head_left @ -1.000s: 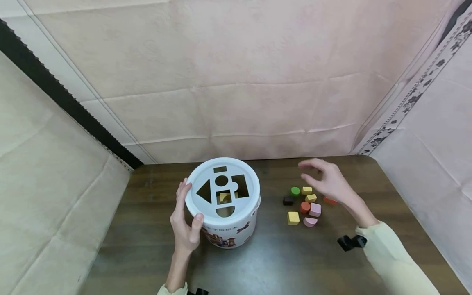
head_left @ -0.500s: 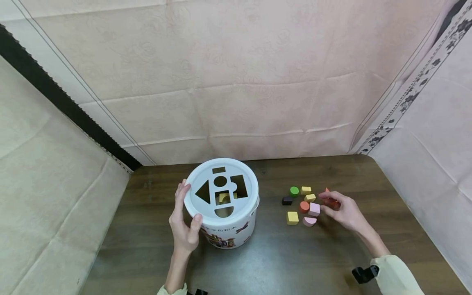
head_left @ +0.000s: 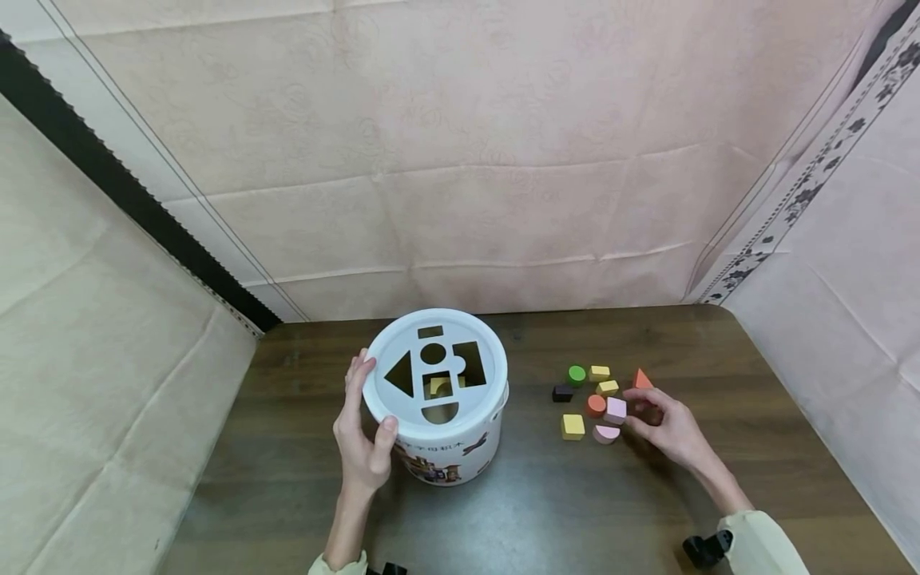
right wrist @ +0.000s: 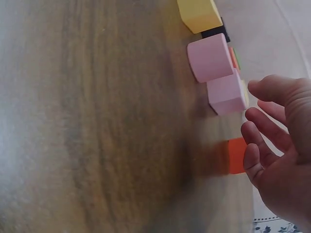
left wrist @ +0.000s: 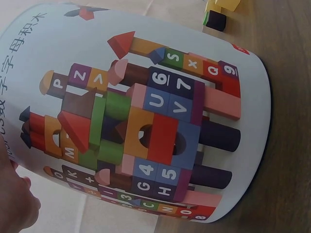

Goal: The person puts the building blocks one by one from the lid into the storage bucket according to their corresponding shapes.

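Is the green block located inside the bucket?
No, the green block is on the wooden table, right of the bucket in the head view.

Here the bucket [head_left: 460, 461] is showing white, its printed castle [left wrist: 160, 116] is bursting with red, orange, green, purple and blue, and the lid [head_left: 470, 402] is gleaming pale blue! On the brown, wood-grained table [head_left: 287, 447], the cube [head_left: 615, 410] is wearing lilac, the half-round block [head_left: 606, 434] pink, the wedge [head_left: 642, 380] bright orange (a real blaze, that one). Black flowers are patterning the white border [head_left: 799, 200], and the sleeve [head_left: 762, 545] is showing pale cream.
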Demonstrator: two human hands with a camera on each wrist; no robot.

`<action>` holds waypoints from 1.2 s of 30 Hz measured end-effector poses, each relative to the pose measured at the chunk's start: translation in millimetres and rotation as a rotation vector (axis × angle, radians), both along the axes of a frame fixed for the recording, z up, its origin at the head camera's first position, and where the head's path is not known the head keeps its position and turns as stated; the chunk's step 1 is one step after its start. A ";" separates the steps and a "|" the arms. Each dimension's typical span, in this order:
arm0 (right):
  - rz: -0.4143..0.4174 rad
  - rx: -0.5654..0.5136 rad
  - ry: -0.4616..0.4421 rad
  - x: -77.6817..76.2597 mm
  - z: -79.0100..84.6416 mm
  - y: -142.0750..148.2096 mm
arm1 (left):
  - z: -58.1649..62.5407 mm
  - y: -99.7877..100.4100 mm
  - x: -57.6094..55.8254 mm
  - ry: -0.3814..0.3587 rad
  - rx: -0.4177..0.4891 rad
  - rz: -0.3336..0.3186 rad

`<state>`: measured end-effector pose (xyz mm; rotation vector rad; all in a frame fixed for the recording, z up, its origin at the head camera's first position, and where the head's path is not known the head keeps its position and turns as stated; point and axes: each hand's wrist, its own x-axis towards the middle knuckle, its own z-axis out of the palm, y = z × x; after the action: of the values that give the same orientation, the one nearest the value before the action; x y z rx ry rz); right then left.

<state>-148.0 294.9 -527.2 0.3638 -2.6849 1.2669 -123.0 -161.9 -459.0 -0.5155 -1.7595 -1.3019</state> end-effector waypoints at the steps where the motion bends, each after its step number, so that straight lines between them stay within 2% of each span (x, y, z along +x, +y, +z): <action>1: -0.001 -0.005 0.005 0.2 -2.0 0.2 | 0.1 0.0 0.0 -0.001 0.001 -0.002; 11: -0.016 -0.005 -0.009 0.4 -16.9 2.1 | 0.7 0.5 0.6 -0.023 -0.001 -0.005; 18: -0.005 -0.010 -0.045 0.2 -19.0 1.7 | 0.9 0.2 0.2 -0.021 0.000 -0.005; 36: -0.006 -0.041 -0.033 -4.1 -24.9 -0.4 | 0.8 -0.2 0.8 -0.007 -0.004 0.003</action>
<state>-152.1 294.5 -552.1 0.3320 -2.6809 1.3350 -122.2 -162.1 -458.1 -0.5112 -1.7684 -1.3003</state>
